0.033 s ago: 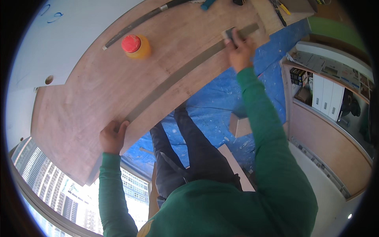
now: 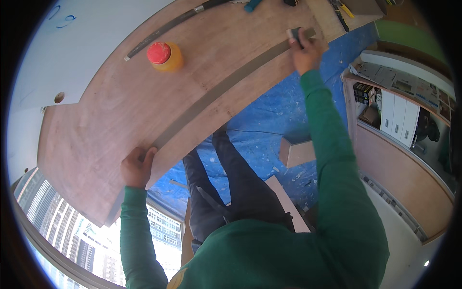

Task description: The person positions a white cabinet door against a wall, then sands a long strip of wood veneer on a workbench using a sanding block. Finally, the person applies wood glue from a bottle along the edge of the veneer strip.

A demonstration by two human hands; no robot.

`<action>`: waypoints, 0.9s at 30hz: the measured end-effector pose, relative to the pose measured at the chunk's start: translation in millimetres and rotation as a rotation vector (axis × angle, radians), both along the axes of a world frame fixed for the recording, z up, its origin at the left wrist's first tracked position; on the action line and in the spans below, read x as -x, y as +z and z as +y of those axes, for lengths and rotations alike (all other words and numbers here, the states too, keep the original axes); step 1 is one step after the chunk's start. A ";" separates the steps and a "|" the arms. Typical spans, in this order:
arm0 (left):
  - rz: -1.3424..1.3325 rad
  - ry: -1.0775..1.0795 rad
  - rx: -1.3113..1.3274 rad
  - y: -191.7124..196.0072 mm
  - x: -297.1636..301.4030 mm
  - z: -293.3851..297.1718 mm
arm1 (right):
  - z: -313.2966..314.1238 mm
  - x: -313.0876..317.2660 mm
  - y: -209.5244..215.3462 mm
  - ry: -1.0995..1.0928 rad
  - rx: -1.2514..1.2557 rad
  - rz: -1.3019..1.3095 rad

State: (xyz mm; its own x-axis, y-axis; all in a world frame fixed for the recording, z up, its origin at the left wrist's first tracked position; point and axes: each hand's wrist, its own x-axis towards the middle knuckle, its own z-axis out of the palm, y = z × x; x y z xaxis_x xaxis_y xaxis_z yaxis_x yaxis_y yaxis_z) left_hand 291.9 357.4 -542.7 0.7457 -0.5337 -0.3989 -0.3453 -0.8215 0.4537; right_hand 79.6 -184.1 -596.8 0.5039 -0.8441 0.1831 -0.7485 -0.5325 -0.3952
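A long, narrow grey-brown strip (image 2: pixel 211 95) lies along the pale wooden board (image 2: pixel 108 120), running from lower left to upper right. My left hand (image 2: pixel 137 167) is closed on the strip near the board's front edge, thumb against its lower left part. Toward the strip's far right end, my right hand (image 2: pixel 308 52) grips a small block (image 2: pixel 292 34) with a pale edge and dark top. The block rests on or just over the strip; its underside is hidden.
An orange jar with a red lid (image 2: pixel 161 54) stands on the board. Behind it lies a long dark bar (image 2: pixel 166 30). Yellow-handled pliers (image 2: pixel 345 10) are at the far right. Blue sheeting (image 2: pixel 262 113) covers the floor, with a box-like wooden piece (image 2: pixel 296 151) on it.
My right hand has slid the small block farther right along the strip, toward its end. My left hand has stayed in place.
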 end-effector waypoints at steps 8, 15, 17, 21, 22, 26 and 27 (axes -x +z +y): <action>-0.041 0.012 -0.009 -5.0 -1.9 -1.1 | 57.9 -29.1 -0.4 0.165 -0.042 -0.020; 0.002 0.003 -0.022 -3.9 -5.6 -4.6 | 280.3 -52.7 39.3 0.756 -0.170 0.052; 0.003 0.018 -0.031 -2.6 -4.7 -0.6 | 203.7 -53.3 37.3 0.566 -0.074 0.124; -0.002 0.006 0.038 -5.1 -5.1 -8.9 | -13.2 2.7 -0.2 0.040 0.127 0.114; -0.003 0.014 0.067 -5.1 -3.0 -12.1 | -55.1 17.9 1.7 -0.017 0.129 0.161; -0.008 -0.040 -0.065 8.0 7.2 -63.0 | -55.1 7.2 28.8 0.076 0.211 0.271; 0.025 -0.041 -0.043 10.7 10.4 -81.0 | -40.9 6.0 32.6 0.175 0.133 0.213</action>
